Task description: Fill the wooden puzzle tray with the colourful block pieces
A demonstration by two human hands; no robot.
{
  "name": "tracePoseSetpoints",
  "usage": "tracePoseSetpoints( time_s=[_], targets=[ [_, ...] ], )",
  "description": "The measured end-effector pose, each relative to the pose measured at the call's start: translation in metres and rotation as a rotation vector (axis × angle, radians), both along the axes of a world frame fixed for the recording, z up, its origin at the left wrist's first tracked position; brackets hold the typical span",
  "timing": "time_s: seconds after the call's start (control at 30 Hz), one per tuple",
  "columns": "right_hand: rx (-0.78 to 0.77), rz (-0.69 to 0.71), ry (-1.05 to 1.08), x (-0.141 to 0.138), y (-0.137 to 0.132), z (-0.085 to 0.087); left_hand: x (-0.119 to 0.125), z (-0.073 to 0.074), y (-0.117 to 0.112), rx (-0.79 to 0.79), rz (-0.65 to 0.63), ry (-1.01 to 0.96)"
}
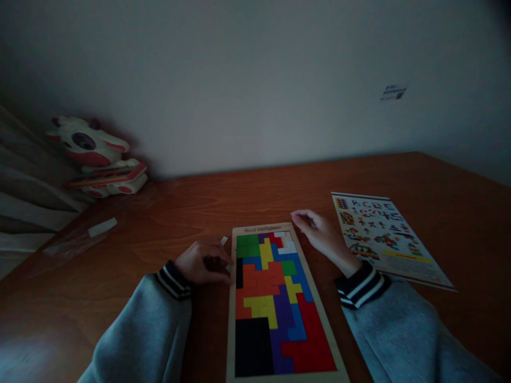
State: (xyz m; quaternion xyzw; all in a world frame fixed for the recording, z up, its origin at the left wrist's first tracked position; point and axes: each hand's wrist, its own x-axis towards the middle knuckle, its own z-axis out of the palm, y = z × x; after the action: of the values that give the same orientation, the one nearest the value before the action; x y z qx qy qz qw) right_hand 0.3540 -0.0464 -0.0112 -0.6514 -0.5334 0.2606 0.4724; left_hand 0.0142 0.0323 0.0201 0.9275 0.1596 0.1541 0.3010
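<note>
A wooden tray lies lengthwise before me, filled with coloured block-puzzle pieces: green, orange, yellow, purple, red and black among them. At its upper left edge my left hand is closed, thumb and fingers bent together. A small white piece shows past these fingers, mostly hidden by them. Beyond the tray's upper right corner, my right hand is raised with thumb and index tips pinched; nothing shows between them. White pieces lie in that corner beside a bare patch.
To the right lies a printed sheet of coloured block figures, partly beside my right sleeve. A cow-shaped toy with a keyboard stands at the back left, near a curtain. A white strip lies on the wooden table.
</note>
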Motion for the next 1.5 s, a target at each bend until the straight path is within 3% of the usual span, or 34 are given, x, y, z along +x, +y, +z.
tracePoseSetpoints(
  time_s=[0.3,0.47,0.63,0.73,1.03,1.23,1.5],
  targets=[
    [0.059,0.093,-0.313,-0.003,-0.004,-0.003,-0.001,0.004,0.001,-0.071,0.036,0.109],
    [-0.005,0.102,-0.342,0.007,-0.004,-0.003,0.001,-0.002,0.001,-0.056,0.099,0.123],
    [-0.008,0.054,-0.355,0.018,-0.004,-0.008,0.005,-0.008,-0.002,0.198,0.225,0.055],
    [0.0,0.053,-0.352,0.021,-0.004,-0.009,0.004,-0.008,-0.001,0.333,0.229,0.063],
    [0.043,0.028,-0.475,0.011,-0.004,-0.009,-0.003,-0.02,0.016,0.452,0.216,-0.023],
    [0.053,0.033,-0.521,0.009,-0.004,-0.012,-0.01,-0.017,0.019,0.473,0.16,-0.033],
    [0.071,0.003,-0.548,0.001,-0.007,-0.009,-0.011,-0.021,0.024,0.478,0.209,-0.086]
  ],
)
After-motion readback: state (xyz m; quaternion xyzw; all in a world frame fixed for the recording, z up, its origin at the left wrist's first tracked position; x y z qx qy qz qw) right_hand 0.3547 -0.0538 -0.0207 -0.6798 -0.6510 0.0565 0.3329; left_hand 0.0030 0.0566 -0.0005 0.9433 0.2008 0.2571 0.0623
